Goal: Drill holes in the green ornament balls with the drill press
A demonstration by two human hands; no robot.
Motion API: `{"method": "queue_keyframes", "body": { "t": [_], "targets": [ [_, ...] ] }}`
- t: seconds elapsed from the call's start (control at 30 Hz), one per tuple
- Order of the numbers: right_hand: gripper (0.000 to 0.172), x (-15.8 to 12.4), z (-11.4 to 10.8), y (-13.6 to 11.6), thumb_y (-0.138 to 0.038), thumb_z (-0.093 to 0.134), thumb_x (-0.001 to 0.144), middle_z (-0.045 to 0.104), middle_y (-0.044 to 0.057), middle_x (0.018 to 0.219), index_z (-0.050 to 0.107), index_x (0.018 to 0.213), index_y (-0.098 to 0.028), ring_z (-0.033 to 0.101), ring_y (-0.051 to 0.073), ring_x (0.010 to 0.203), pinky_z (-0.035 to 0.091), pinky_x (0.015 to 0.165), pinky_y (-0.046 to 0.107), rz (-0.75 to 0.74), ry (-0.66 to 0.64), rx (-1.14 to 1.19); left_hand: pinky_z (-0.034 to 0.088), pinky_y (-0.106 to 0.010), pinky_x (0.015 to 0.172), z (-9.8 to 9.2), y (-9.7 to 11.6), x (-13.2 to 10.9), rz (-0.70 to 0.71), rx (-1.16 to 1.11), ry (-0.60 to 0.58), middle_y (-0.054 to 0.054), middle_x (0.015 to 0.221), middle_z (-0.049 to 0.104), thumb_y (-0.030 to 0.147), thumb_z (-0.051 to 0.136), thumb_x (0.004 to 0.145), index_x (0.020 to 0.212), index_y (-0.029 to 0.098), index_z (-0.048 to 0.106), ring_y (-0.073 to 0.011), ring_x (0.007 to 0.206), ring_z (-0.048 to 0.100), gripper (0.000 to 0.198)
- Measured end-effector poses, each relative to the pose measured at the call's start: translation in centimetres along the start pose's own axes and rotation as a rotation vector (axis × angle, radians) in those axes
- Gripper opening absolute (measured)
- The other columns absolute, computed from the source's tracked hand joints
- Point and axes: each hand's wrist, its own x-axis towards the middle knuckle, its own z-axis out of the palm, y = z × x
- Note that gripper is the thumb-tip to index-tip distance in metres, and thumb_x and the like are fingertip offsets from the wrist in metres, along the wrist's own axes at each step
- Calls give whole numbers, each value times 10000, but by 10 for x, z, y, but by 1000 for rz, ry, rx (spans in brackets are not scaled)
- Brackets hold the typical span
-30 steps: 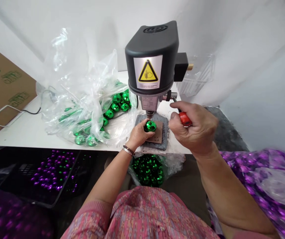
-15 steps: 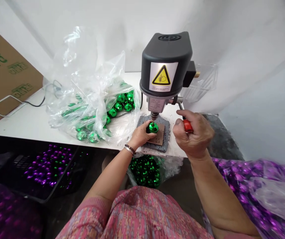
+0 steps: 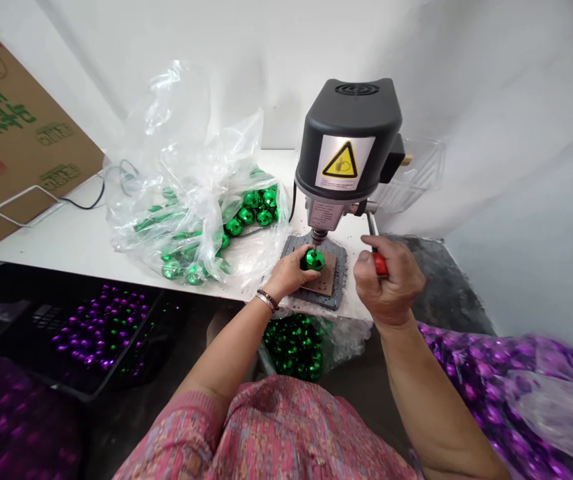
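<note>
My left hand [image 3: 291, 270] grips a shiny green ball [image 3: 315, 260] between thumb and fingers. The ball rests on a brown square board [image 3: 325, 283] on the grey base [image 3: 339, 293] of a small drill press [image 3: 349, 143]. Right above the ball is the drill chuck [image 3: 319, 236]; its thin bit meets the ball's top, though I cannot tell how deep. On the right, my right hand [image 3: 391, 280] is closed around the red knob [image 3: 379, 264] of the press's lever, index finger pointing out along the lever.
A clear plastic bag [image 3: 201, 213] of green balls lies on the white table [image 3: 66, 243], left of the press. Behind it stands a cardboard box [image 3: 21, 127]. Green balls [image 3: 294, 347] sit below the table edge. Purple balls fill a dark crate [image 3: 101, 327] and a bag [image 3: 496, 380].
The whole view has shifted, so the press and table appear slightly right and lower. My right hand and the red knob have come down a little relative to the press. My left hand still holds the ball.
</note>
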Motion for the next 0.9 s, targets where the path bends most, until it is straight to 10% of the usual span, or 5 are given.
{"method": "queue_keyframes", "body": {
  "t": [0.3, 0.53, 0.7, 0.83, 0.9],
  "targets": [
    [212, 83, 6, -3, -282, 579, 794, 721, 26, 740, 755, 836, -173, 569, 78, 598, 449, 581, 211, 490, 52, 186, 506, -339, 977, -9, -1, -29, 11, -111, 39, -63, 1194, 699, 284, 711, 751, 1397, 183, 537, -222, 1073, 652, 676],
    [272, 75, 7, 1, -294, 597, 753, 748, 51, 797, 791, 905, -179, 601, 106, 625, 437, 588, 239, 496, 59, 82, 527, -354, 955, -18, -16, -92, 144, 70, -490, -135, 1366, 594, 232, 766, 651, 1489, 215, 470, -236, 1021, 670, 889],
    [341, 74, 4, 0, -366, 580, 716, 677, 26, 637, 802, 922, -210, 456, 92, 471, 375, 508, 268, 518, 38, -7, 555, -301, 818, -47, -38, -95, 132, 18, -60, -84, 1240, 663, 277, 636, 828, 1385, 248, 568, -145, 819, 655, 561],
    [292, 75, 0, 3, -424, 622, 677, 614, 16, 538, 790, 852, -260, 489, 122, 439, 358, 442, 275, 509, 0, -26, 417, -429, 1111, -138, -68, -70, 18, 311, 758, -157, 1339, 606, 326, 579, 898, 1312, 184, 604, -273, 1281, 533, 439],
    [262, 74, -1, 3, -423, 636, 674, 622, 16, 540, 782, 849, -294, 542, 142, 456, 377, 431, 275, 517, -16, -36, 289, -495, 1198, -198, -83, -52, -172, 477, 965, -208, 1483, 470, 362, 651, 856, 1436, 150, 487, -336, 1426, 382, 640]
  ]
}}
